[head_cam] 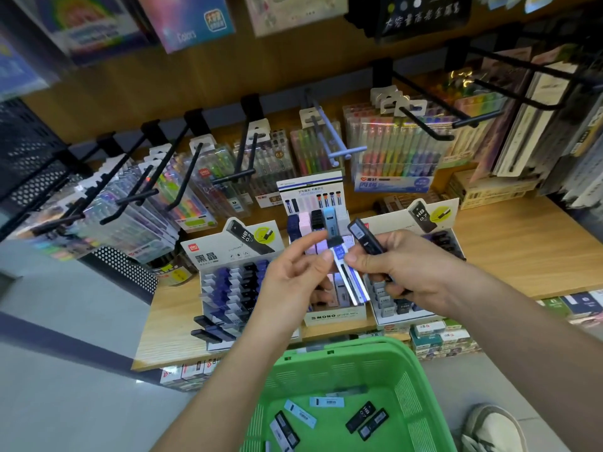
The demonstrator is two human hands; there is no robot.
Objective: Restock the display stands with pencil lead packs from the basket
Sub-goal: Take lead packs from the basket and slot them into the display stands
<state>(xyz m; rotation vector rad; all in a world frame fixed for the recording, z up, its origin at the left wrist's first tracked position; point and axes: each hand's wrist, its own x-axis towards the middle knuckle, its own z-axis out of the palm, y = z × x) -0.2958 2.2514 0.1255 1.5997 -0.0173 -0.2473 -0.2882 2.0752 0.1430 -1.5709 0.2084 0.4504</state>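
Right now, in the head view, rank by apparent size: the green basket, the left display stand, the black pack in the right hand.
1. green basket, largest, helped by nearness to the camera.
2. left display stand.
3. black pack in the right hand, clearly smallest.

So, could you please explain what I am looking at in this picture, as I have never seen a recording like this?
There is no machine: a person wears one camera on the head, looking down at their own bare hands. The left hand pinches the top of a blue-and-white lead pack; the right hand grips a black lead pack and also touches the blue-and-white one. On the wooden shelf stand display stands of packs. Below sits a green basket holding more loose packs.
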